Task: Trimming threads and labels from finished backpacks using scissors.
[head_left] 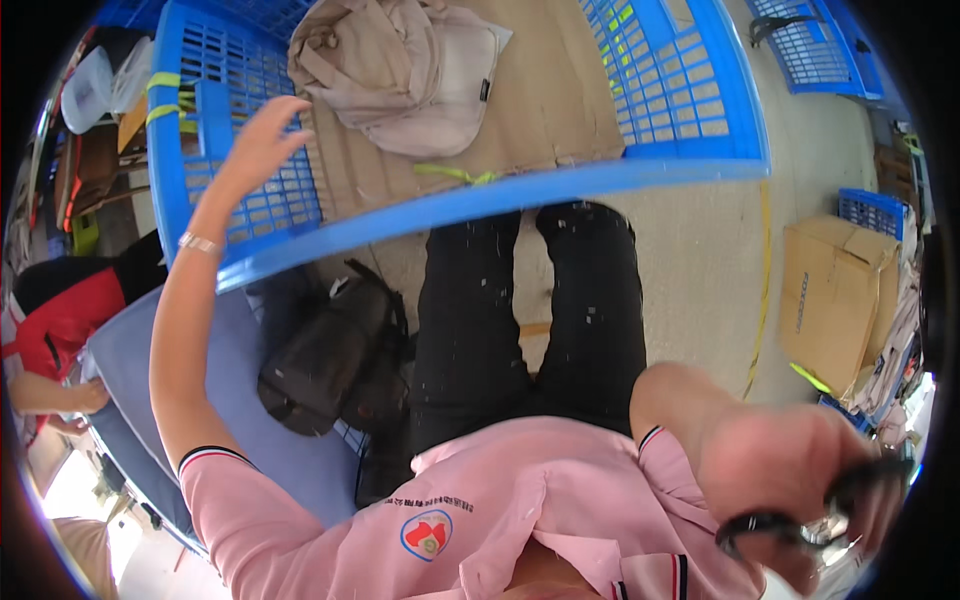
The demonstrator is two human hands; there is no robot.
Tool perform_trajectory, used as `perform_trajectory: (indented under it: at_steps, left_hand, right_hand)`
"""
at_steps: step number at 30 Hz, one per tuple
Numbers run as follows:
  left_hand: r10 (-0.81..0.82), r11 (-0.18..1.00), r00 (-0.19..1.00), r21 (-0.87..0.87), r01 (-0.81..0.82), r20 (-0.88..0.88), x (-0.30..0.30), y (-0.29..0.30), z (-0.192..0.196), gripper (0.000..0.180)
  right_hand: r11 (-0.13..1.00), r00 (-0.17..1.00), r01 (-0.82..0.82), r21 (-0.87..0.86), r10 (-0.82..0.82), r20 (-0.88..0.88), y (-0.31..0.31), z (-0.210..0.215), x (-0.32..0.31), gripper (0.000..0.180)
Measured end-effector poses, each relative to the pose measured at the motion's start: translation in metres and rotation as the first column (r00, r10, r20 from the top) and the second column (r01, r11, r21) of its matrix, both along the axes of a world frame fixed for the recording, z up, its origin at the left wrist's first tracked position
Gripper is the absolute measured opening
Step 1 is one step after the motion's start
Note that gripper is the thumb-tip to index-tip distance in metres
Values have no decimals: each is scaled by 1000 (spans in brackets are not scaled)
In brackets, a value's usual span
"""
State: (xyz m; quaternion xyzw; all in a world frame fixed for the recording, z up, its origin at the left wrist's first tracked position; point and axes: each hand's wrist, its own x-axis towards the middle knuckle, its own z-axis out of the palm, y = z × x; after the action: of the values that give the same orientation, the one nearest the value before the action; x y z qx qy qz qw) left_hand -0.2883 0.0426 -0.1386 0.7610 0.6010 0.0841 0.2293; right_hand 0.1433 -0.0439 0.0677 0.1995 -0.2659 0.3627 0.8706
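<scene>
My left hand (pixel 270 145) reaches over the side of a blue plastic crate (pixel 500 195), its fingers apart and nothing in them. Just beyond the fingertips, a beige fabric backpack (pixel 425 80) lies slumped in the crate on a cardboard liner (pixel 545 110). Close to the camera at the lower right, my right hand (pixel 775 455) is raised and blurred. Its fingers are closed on a pair of scissors (pixel 825 528) with black loop handles and a metal pivot; the blades cannot be made out.
A black backpack (pixel 335 350) lies by my left leg, beside blue-grey fabric (pixel 270 400). At the far left is another person's hand (pixel 90 395) with a red garment (pixel 70 315). A cardboard box (pixel 835 300) and another blue crate (pixel 815 50) stand to the right.
</scene>
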Motion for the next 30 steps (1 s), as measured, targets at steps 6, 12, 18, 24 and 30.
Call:
perform_trajectory:
  at_steps: [6, 12, 18, 24, 30]
  left_hand:
    - [-240, 949, 902, -284, 139, -359, 47, 104, -199, 57]
    - [-105, 948, 858, -311, -66, -503, 84, 132, -304, 51]
    - [-110, 908, 916, -414, -65, -385, 66, 137, -285, 29]
    - [89, 855, 995, 517, -52, -48, 49, 162, -61, 20]
    - [283, 858, 562, 57, -511, 777, 67, 45, 196, 37]
  right_hand:
    - [630, 878, 317, -709, 88, 471, 36, -110, 59, 64]
    - [421, 796, 348, -838, 340, 501, 72, -178, 70, 63]
    - [460, 703, 451, -765, 345, 622, 87, -181, 71, 68]
    - [439, 735, 234, -867, 504, 454, 78, -173, 74, 56]
    - [456, 686, 148, -877, 592, 423, 27, -159, 77, 41]
